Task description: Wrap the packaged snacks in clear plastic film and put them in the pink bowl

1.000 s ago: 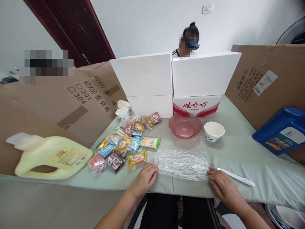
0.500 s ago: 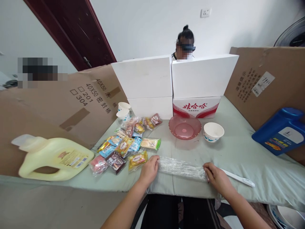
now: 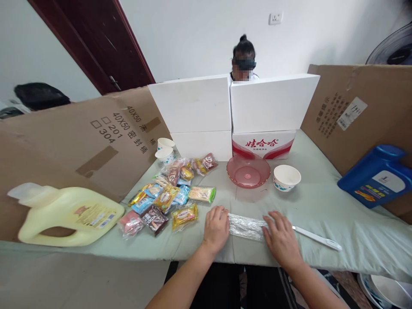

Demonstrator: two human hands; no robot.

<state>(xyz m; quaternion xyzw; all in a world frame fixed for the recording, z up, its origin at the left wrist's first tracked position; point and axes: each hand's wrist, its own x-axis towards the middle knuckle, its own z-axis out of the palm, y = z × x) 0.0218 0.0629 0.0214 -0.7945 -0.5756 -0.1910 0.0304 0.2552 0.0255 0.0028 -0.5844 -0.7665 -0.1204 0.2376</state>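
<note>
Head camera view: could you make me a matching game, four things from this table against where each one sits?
Things:
1. yellow jug
2. blue jug
3. pink bowl
4. folded plastic wrap

Places:
A. between the left hand and the right hand
B. lying at the far left of the table
C. leaning against the cardboard on the right
D. in front of the red and white box, beside a white bowl

Pairs: 1-B, 2-C, 3-D, 4-A
</note>
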